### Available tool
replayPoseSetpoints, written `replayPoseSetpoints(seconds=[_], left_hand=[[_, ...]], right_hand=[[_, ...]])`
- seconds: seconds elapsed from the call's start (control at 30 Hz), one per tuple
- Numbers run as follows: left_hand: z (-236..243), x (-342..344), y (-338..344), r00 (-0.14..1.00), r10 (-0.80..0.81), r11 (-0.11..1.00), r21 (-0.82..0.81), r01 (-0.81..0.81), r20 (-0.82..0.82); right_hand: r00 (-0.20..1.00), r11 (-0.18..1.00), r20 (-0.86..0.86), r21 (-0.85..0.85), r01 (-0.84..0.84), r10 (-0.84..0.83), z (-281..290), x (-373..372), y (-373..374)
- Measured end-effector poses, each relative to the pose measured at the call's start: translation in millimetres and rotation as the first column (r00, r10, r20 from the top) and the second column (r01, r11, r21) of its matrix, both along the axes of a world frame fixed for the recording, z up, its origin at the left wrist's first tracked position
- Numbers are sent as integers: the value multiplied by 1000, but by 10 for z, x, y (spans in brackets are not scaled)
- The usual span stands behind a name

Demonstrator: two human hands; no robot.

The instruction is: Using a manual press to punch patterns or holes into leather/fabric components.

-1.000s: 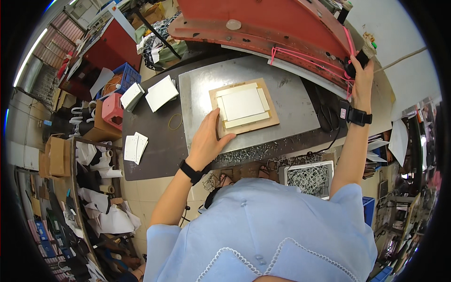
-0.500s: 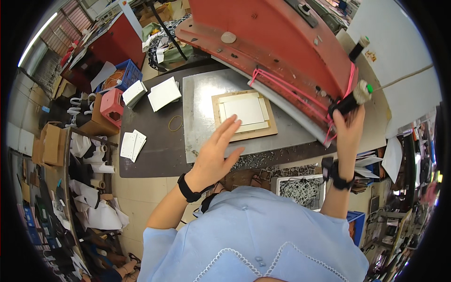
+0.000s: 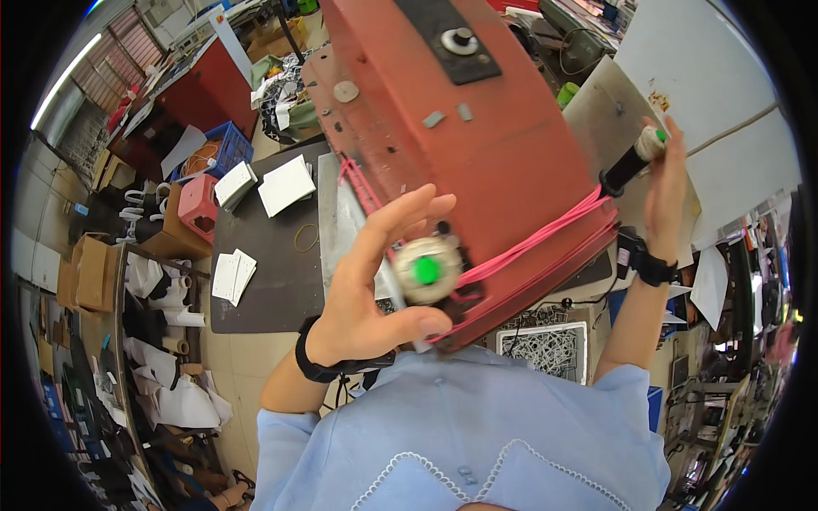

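Note:
The big red swing arm (image 3: 503, 179) of a press stands across the table in front of me. Its near left handle, a cream-wrapped knob (image 3: 411, 285) with a green button, points up at me between the curved fingers and thumb of my left hand (image 3: 358, 294), which is open. At the far right, my right hand (image 3: 669, 196) is open, its straight fingers beside the cream tip of the black right handle (image 3: 629, 172). Whether the palm touches that tip is unclear. Pink cord (image 3: 537, 234) runs between both handles. The arm hides the wooden frame with its white sheet.
White card stacks (image 3: 287, 186) and a few loose cards (image 3: 233, 277) lie on the dark table (image 3: 273, 308) to the left, near a rubber band (image 3: 306, 238). Below the arm stands a white bin (image 3: 545, 351) of metal scraps. Shelves with rolls (image 3: 175, 318) stand at left.
The red arm has swung left over the table, covering the wooden frame. My right hand has loosened from its handle; my left hand has come up beside the left knob.

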State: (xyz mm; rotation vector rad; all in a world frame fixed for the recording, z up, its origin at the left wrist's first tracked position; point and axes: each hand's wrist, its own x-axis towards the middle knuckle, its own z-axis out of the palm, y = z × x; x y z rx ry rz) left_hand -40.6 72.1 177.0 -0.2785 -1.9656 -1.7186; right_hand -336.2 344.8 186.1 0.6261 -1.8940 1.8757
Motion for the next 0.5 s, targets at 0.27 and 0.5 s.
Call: replayPoseSetpoints(seconds=[0.27,0.5], left_hand=[[86,424,-196,960,277,906,319,-278,46],[77,571,-386,950,310,890,345,-298,20]], right_hand=[[969,950,15,-198,-240,248,1,821,-478],[842,856,199,-259,-448,501,34,844,-453]])
